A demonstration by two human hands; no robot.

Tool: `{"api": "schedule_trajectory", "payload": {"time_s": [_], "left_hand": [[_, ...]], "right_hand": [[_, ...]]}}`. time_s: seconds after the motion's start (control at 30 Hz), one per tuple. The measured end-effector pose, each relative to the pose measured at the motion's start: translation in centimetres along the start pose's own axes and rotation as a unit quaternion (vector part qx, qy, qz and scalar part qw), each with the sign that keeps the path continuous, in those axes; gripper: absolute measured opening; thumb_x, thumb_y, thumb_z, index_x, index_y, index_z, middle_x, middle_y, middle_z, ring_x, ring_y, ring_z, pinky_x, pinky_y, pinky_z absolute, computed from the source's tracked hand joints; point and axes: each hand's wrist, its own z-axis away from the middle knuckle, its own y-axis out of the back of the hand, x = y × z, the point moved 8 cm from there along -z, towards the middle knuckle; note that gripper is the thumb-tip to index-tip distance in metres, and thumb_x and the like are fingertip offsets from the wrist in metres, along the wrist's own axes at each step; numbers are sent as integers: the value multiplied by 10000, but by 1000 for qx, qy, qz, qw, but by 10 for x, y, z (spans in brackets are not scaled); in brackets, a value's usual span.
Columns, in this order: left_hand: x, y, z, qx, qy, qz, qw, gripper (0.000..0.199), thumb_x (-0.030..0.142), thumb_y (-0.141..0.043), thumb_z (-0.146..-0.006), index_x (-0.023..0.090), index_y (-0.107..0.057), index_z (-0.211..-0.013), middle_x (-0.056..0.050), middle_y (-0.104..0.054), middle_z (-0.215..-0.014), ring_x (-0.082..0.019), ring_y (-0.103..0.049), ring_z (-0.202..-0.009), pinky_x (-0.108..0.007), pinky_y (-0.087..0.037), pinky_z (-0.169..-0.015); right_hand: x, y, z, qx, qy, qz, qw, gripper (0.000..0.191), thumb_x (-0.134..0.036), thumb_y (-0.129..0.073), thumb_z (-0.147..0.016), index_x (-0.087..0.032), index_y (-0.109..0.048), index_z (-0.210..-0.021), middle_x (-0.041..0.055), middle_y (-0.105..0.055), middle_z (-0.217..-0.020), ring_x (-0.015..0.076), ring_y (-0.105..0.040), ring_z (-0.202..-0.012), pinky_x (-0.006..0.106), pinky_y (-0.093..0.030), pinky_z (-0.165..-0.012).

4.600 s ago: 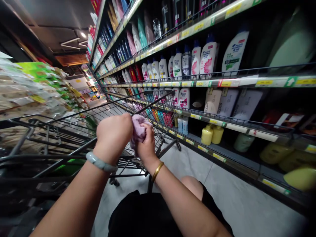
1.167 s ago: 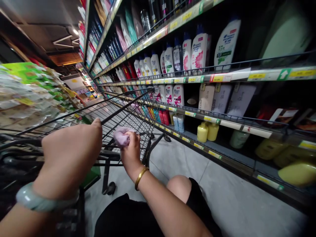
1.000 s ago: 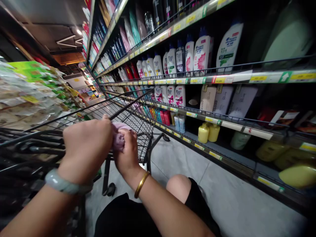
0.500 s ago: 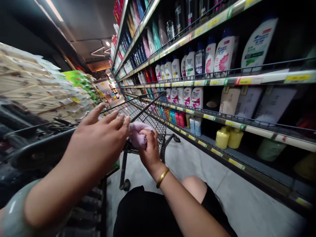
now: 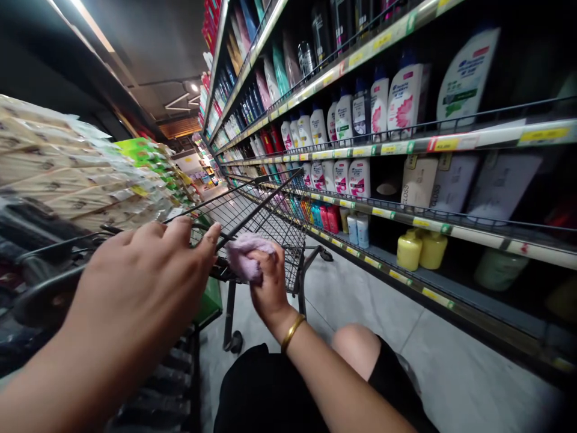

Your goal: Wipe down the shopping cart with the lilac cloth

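My right hand (image 5: 269, 282), with a gold bangle at the wrist, is closed on a crumpled pale purple cloth (image 5: 246, 255). The cloth is bunched up beside the near end of a black wire shopping cart (image 5: 265, 210). On the left, my left hand (image 5: 144, 282) lies palm down over the cart handle (image 5: 49, 291), its fingers bent over the front. Most of its fingertips are hidden behind the knuckles. One digit points toward the cloth, with a small gap between.
Shelves (image 5: 396, 204) on the right carry shampoo bottles (image 5: 358, 177) and yellow jars (image 5: 409, 249). Stacked plastic-wrapped packs (image 5: 54, 162) stand at the left. The cart's wheeled legs rest on the grey floor (image 5: 369, 300), near my bent knee (image 5: 356, 349).
My left hand has moved left and nearer to me, away from the cloth, and its fingers have gone from stretched to bent. My right hand with the cloth has shifted slightly down.
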Motion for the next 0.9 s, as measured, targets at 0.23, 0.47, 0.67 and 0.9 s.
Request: {"api": "schedule_trajectory", "payload": {"time_s": [0.23,0.47,0.67,0.9], "left_hand": [[8,-12,7,-1,-43,-108,993,596,328,-334,-948,176,-631,-1442,-237,-631,-1272,-410,-555,-963,-499,-444,-722],[7,-14,7,9,-21,-93,995,571,263,-312,-960,189,-647,-1417,-242,-615,-1287,-426,-556,-1015,-507,-419,-729],[10,-23,-2,13,-18,-129,991,521,269,-318,-971,192,-694,-1324,-242,-604,-1312,-409,-552,-995,-493,-417,-735],[25,-19,-32,-38,-19,-130,991,493,214,-363,-941,171,-711,-1287,-253,-659,-1222,-401,-591,-902,-472,-405,-714]], "right_hand": [[8,3,0,-5,-64,1,998,483,-13,-547,-761,-243,-640,-1176,94,-585,-1266,214,-593,-1220,395,-514,-1086],[18,1,6,-37,-57,-14,998,454,-15,-543,-759,-252,-670,-1125,84,-624,-1235,212,-627,-1196,390,-531,-1077],[-3,8,-7,-17,-60,-25,998,496,-21,-557,-720,-245,-665,-1150,83,-630,-1269,210,-597,-1262,374,-506,-1116],[33,17,-5,13,-132,-22,991,292,-84,-583,-710,-222,-676,-950,56,-683,-1060,202,-659,-1049,334,-553,-956]]}}
